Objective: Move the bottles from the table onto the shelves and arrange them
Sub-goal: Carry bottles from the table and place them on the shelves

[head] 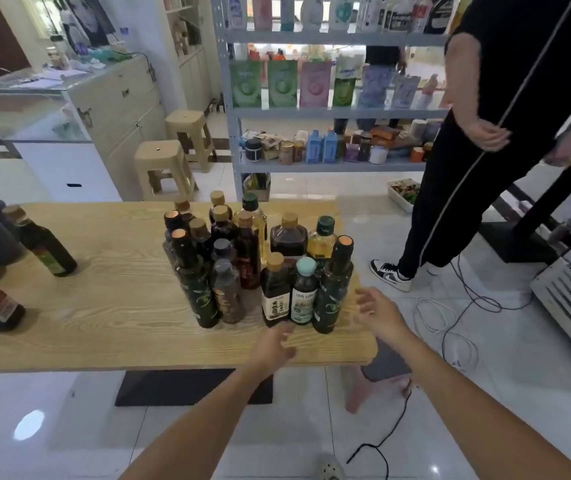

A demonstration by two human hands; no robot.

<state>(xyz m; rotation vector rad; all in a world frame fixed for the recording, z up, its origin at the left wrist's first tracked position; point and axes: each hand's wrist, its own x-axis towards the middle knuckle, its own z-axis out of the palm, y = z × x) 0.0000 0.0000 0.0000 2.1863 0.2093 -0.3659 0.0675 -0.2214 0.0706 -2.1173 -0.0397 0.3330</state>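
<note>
Wooden table [121,289]: fifteen clustered bottles [247,251], two apart

Left hand [274,344] outstretched, right hand [379,311] outstretched, fingers spread

Bare table [110,306] lies left of the packed bottles [242,258]. Between table and shelves [332,112], open floor [311,187]; a person [484,133] blocks the shelves' right end.

Pale matt wood-grain tabletop [104,306] under the fingers [365,301]; dark glossy bottles [329,299] just beyond them; grey metal shelves [329,112] far beyond; glossy white floor tiles [484,375] below.
</note>
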